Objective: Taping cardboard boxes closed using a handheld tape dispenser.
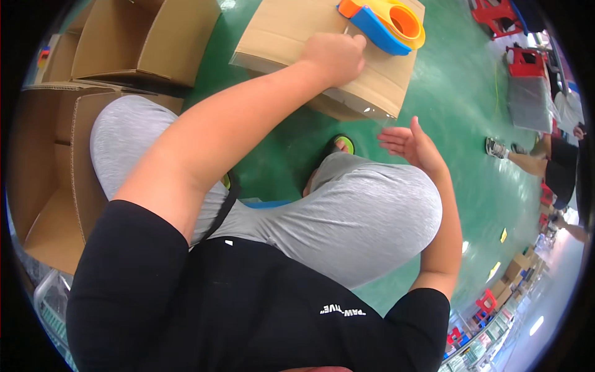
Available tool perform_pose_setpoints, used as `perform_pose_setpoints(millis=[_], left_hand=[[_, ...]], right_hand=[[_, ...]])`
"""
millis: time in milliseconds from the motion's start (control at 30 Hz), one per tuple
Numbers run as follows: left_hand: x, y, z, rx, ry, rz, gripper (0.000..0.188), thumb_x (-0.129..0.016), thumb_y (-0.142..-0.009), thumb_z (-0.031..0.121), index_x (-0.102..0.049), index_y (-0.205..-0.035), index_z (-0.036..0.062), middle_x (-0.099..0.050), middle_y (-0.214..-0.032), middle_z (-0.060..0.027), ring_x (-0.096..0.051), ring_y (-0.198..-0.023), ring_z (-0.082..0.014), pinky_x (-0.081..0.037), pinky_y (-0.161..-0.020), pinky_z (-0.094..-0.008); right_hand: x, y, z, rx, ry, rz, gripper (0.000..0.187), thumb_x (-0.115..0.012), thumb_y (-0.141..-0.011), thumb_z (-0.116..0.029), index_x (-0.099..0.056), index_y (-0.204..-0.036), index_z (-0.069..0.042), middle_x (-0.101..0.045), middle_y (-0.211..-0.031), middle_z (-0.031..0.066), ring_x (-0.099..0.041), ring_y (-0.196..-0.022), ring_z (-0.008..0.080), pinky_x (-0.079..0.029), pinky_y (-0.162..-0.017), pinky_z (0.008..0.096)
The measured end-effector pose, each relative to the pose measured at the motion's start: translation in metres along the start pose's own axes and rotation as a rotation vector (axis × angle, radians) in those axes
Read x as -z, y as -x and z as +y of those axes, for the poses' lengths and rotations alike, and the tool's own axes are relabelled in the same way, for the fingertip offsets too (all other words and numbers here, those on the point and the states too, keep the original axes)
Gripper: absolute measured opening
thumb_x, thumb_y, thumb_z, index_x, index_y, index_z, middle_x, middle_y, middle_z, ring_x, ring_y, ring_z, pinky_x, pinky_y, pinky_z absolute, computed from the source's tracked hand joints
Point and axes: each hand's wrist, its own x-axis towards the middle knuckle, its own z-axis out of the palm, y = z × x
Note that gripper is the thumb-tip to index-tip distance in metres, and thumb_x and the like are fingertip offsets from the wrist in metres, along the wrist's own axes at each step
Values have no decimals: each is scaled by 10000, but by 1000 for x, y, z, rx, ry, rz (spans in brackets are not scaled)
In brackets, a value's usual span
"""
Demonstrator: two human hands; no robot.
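Observation:
A closed cardboard box [297, 31] lies on the green floor in front of my knees. My left hand [334, 57] rests on its top with the fingers curled, pressing down a strip of clear tape just behind a blue and orange tape dispenser [384, 22] that sits on the box. My right hand [412, 146] hovers open, palm up, just off the box's near right corner and above my right knee. It holds nothing.
Open empty cardboard boxes stand at the left [56, 180] and at the upper left [142, 37]. Red stools [496, 15] stand at the upper right. Another person [551, 167] sits at the right edge.

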Motion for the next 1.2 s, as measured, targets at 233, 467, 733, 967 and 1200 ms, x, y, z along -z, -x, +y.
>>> perform_pose_setpoints(millis=[233, 467, 733, 967, 1200], left_hand=[[2, -3, 0, -16, 46, -29, 254, -546, -914, 328, -577, -850, 84, -644, -704, -106, -654, -677, -311, -504, -594, -444], [72, -13, -159, 646, 825, 123, 488, -610, -885, 397, -586, -1192, 19, -604, -1229, -193, -569, -1156, -343, -444, -974, -433], [100, 67, -113, 1141, 763, -375, 898, -370, -857, 819, -578, -1150, -3, -626, -1168, -159, -612, -1096, -297, -444, -948, -404], [93, 83, -119, 1068, 902, -399, 641, -542, -948, 573, -575, -1218, -7, -624, -1206, -145, -614, -1107, -243, -474, -947, -357], [45, 105, -137, 713, 760, -213, 268, -590, -984, 236, -675, -1066, -4, -691, -1049, -84, -633, -1046, -178, -502, -910, -318]], right_hand=[[-15, -22, -5, 61, 24, 7, 664, -355, -1032, -537, -527, -1329, 31, -581, -1336, 192, -559, -1229, 318, -422, -1043, 428], [-14, -31, 7, 229, 131, 57, 582, -483, -1020, -443, -555, -1294, 65, -607, -1311, 175, -557, -1230, 279, -401, -1059, 413], [-5, -43, 20, 327, 176, 115, 553, -545, -989, -452, -626, -1239, 34, -653, -1262, 116, -569, -1193, 225, -400, -1057, 378], [-12, -46, 23, 351, 225, 133, 586, -529, -996, -453, -590, -1270, 62, -633, -1281, 155, -554, -1226, 238, -382, -1070, 389], [-3, -39, 20, 372, 312, 259, 497, -548, -994, -416, -680, -1151, 37, -693, -1174, 113, -600, -1112, 185, -420, -1013, 355]])
